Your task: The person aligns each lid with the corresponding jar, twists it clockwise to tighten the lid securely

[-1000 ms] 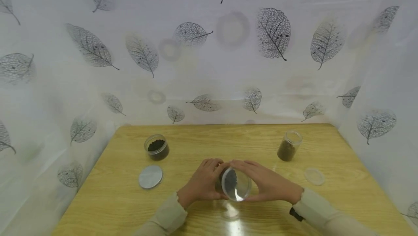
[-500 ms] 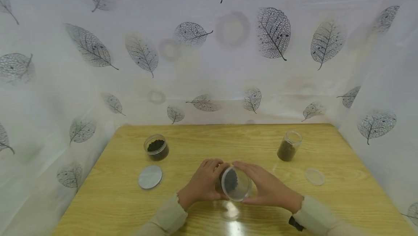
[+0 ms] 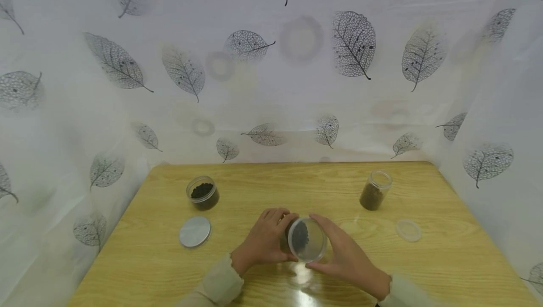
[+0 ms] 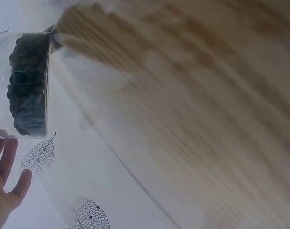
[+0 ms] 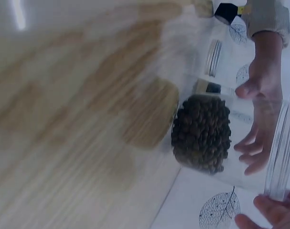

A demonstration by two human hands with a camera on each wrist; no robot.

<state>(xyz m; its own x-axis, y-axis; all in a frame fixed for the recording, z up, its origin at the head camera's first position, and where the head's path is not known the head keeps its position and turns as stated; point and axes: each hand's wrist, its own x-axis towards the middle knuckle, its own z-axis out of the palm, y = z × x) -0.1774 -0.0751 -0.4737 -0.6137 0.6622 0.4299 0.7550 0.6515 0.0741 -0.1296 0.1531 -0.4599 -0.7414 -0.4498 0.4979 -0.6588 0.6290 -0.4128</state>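
Observation:
A clear jar of dark beans (image 3: 300, 236) (image 5: 202, 133) is tilted, its round closed end facing the head view. The left hand (image 3: 265, 238) (image 5: 265, 74) grips its body from the left. With thumb and a finger spread across it, the right hand (image 3: 349, 255) holds the translucent lid (image 3: 311, 241) (image 5: 281, 150) at its rim. In the right wrist view, the right fingers (image 5: 273, 207) lie beside the lid's lower edge. The left wrist view shows the beans (image 4: 29, 86) through the jar wall, with fingers (image 4: 8, 160) below.
On the wooden table (image 3: 254, 184), an open jar of dark contents (image 3: 205, 196) stands back left, a silver lid (image 3: 195, 231) in front. Back right stands an open jar of brown contents (image 3: 372, 196), with a translucent lid (image 3: 408, 230) nearby. Leaf-printed sheeting (image 3: 271, 95) surrounds the table.
The right hand has turned and its wrist has shifted down, its fingertips now at the upper and lower edges of the lid. The left hand and jar have hardly moved.

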